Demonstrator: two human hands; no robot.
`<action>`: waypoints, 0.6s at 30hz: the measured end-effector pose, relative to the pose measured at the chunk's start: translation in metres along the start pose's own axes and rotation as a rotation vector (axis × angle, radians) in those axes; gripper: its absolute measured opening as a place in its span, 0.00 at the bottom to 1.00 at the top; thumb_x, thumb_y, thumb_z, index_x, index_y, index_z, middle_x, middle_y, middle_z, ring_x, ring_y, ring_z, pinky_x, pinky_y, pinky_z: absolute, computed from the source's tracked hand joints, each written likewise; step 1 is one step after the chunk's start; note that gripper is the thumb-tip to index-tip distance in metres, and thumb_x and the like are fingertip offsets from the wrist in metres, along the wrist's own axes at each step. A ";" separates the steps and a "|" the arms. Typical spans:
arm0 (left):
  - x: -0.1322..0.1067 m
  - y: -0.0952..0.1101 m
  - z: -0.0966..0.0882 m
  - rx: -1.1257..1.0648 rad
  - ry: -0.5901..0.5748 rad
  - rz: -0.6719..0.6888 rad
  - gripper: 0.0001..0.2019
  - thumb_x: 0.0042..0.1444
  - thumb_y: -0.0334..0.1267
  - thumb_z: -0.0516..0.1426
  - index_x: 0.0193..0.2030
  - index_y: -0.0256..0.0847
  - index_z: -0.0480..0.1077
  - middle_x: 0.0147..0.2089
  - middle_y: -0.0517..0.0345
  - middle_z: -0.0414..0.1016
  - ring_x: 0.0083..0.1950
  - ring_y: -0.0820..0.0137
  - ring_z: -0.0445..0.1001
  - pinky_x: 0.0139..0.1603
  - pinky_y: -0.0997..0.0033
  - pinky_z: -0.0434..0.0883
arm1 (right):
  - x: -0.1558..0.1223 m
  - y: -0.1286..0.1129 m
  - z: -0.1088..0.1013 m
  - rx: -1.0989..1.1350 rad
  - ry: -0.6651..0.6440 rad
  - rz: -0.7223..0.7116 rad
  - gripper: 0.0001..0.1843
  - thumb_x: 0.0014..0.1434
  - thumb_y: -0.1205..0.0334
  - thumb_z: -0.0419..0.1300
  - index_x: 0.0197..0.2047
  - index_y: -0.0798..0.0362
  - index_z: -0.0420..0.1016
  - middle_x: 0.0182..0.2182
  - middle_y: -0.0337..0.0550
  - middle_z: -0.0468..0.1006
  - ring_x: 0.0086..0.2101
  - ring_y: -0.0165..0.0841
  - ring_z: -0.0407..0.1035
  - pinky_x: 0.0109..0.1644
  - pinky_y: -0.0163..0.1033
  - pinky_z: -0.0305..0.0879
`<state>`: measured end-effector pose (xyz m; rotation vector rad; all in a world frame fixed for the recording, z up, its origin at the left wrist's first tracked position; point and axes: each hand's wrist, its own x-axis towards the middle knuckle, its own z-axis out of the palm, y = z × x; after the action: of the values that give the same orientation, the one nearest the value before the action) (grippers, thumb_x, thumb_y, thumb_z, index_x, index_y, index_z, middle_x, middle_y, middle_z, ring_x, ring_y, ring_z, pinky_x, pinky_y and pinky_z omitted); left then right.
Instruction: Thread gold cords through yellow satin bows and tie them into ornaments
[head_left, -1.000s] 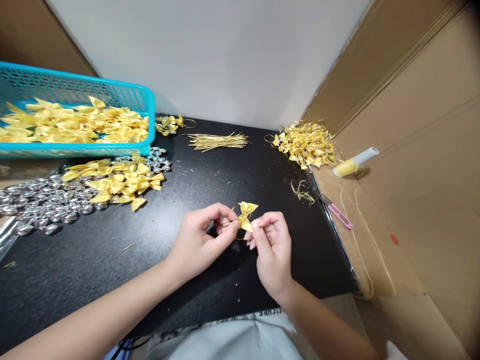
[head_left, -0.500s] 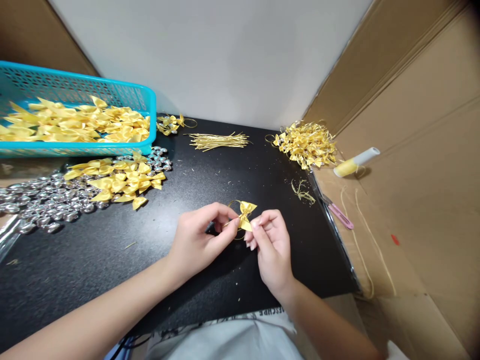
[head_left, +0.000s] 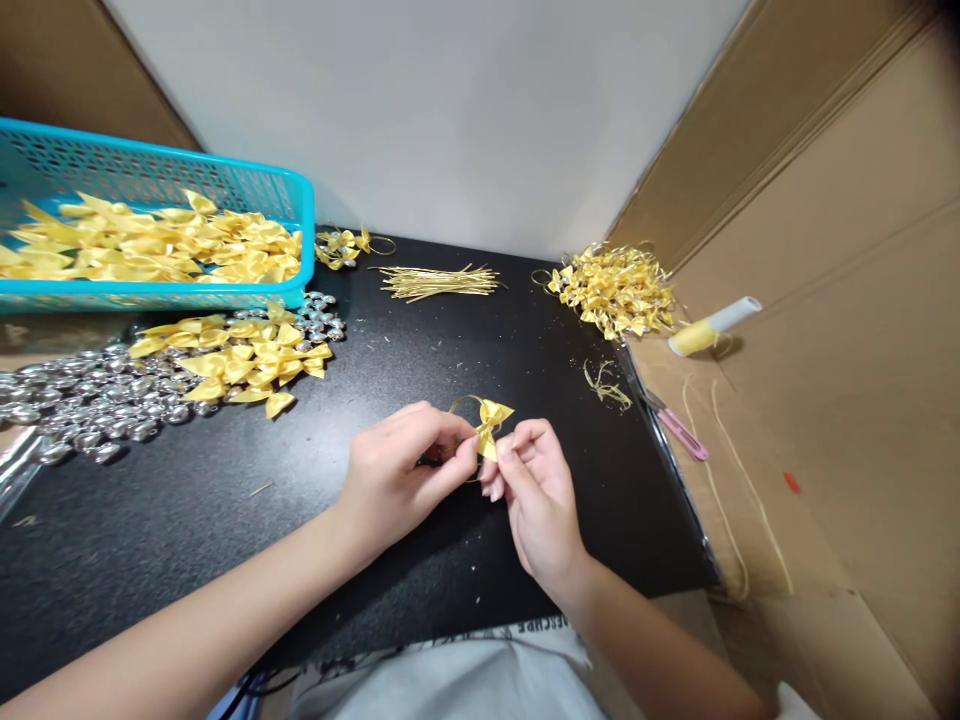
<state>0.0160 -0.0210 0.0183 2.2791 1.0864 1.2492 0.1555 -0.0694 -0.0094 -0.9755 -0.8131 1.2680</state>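
Observation:
Between my two hands is a yellow ribbon bow (head_left: pixel 491 418), held just above the black table. A thin gold cord (head_left: pixel 466 400) loops out from behind it. My left hand (head_left: pixel 409 465) pinches the bow near its knot with thumb and forefinger; its other fingers are curled out of sight. On the other side, my right hand (head_left: pixel 536 490) has thumb and forefinger closed at the bow's lower tail. Whether a strand of cord also lies in the right fingertips is too small to make out.
A blue basket (head_left: pixel 306 235) of yellow bows stands back left. Before it lie loose bows (head_left: pixel 255 362) and silver beads (head_left: pixel 97 395). Gold cords (head_left: pixel 439 282) lie at the back, finished-looking bows (head_left: pixel 615 290) back right. Beyond the table's right edge are pink-handled snips (head_left: pixel 686 437) and a thread spool (head_left: pixel 712 325).
My hands have shifted very slightly left, the right one closer to the left. The bow has turned a little, and both hands still grip it.

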 end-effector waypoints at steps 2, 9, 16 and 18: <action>0.000 -0.001 0.000 0.017 -0.002 0.015 0.05 0.57 0.33 0.58 0.29 0.40 0.71 0.21 0.65 0.70 0.22 0.77 0.68 0.25 0.79 0.65 | 0.000 0.001 0.000 0.019 -0.021 0.005 0.11 0.61 0.58 0.59 0.35 0.49 0.58 0.23 0.31 0.71 0.22 0.24 0.63 0.29 0.30 0.62; 0.000 -0.002 0.001 0.051 -0.009 0.097 0.07 0.57 0.33 0.58 0.28 0.41 0.71 0.22 0.63 0.73 0.22 0.77 0.67 0.27 0.77 0.66 | 0.001 0.003 0.001 0.034 -0.033 0.009 0.12 0.60 0.59 0.61 0.35 0.50 0.59 0.21 0.29 0.69 0.21 0.23 0.63 0.29 0.30 0.64; 0.002 -0.003 -0.002 0.036 -0.004 0.072 0.05 0.57 0.32 0.58 0.30 0.40 0.71 0.21 0.65 0.71 0.22 0.78 0.67 0.26 0.78 0.64 | -0.001 -0.004 0.001 -0.124 0.023 -0.010 0.10 0.57 0.63 0.62 0.37 0.50 0.63 0.26 0.32 0.74 0.24 0.24 0.68 0.31 0.29 0.67; 0.004 -0.004 -0.004 0.058 0.012 0.042 0.05 0.57 0.32 0.58 0.30 0.40 0.71 0.20 0.66 0.69 0.22 0.78 0.67 0.25 0.79 0.63 | -0.002 -0.008 0.000 -0.255 0.050 -0.042 0.10 0.55 0.64 0.63 0.40 0.51 0.66 0.30 0.36 0.76 0.29 0.26 0.71 0.34 0.31 0.69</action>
<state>0.0124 -0.0158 0.0202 2.3520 1.0977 1.2651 0.1582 -0.0711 -0.0023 -1.1819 -0.9673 1.1176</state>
